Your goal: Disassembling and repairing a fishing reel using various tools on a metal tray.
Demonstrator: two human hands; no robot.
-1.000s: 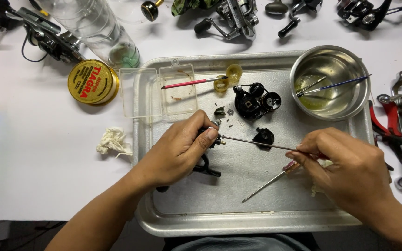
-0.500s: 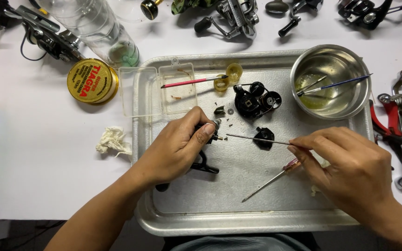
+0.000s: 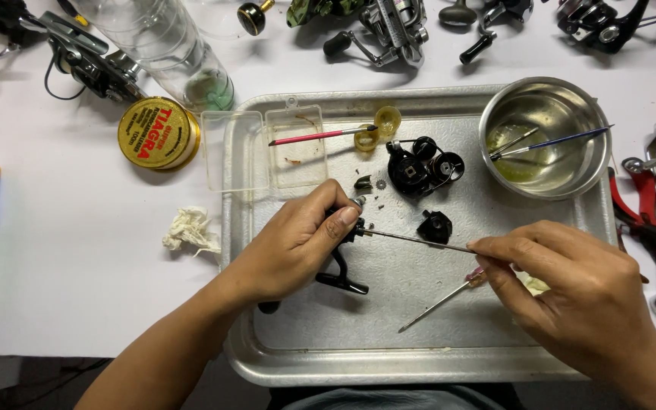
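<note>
Head view: over the tray (image 3: 419, 364), left hand (image 3: 294, 247) grips a reel part (image 3: 341, 262); right hand (image 3: 571, 292) pinches a rod (image 3: 415, 239) and screwdriver (image 3: 442, 301).

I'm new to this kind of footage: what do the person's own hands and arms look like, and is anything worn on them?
Both are bare. The left hand and right hand have no gloves, and no rings, watch or bracelet show. The forearms are uncovered down to the picture's lower edge, with no sleeve in view. The fingernails are short and unpainted. No markings show.
</note>
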